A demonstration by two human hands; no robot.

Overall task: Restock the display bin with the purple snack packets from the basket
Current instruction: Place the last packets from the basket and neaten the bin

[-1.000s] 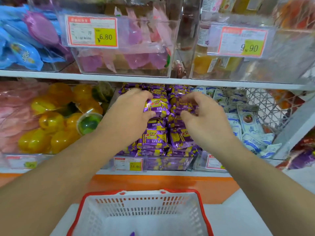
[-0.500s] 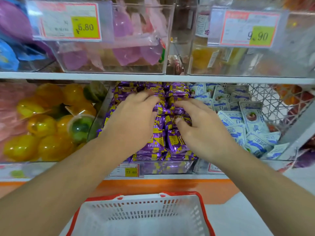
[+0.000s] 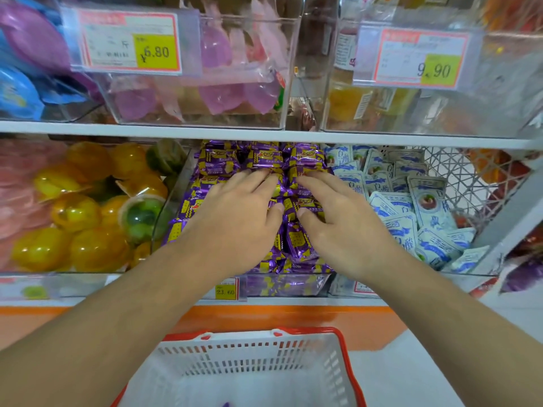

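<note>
Basket (image 3: 338, 365): nearest me, white with a red rim, its lower part cut off by the frame edge; one purple scrap shows at the bottom.
Left hand (image 3: 235, 218): my grip lies flat with fingers straight, pressing on the packets.
Right hand (image 3: 340, 218): flat too, fingers extended, beside the left.
Purple snack packets (image 3: 217, 163): piled in the display bin (image 3: 282, 284); my hands hide the middle rows.
Price tag (image 3: 225, 290): partly behind my left forearm.
Upper shelf bins (image 3: 191, 92): blurred, contents unclear.
</note>
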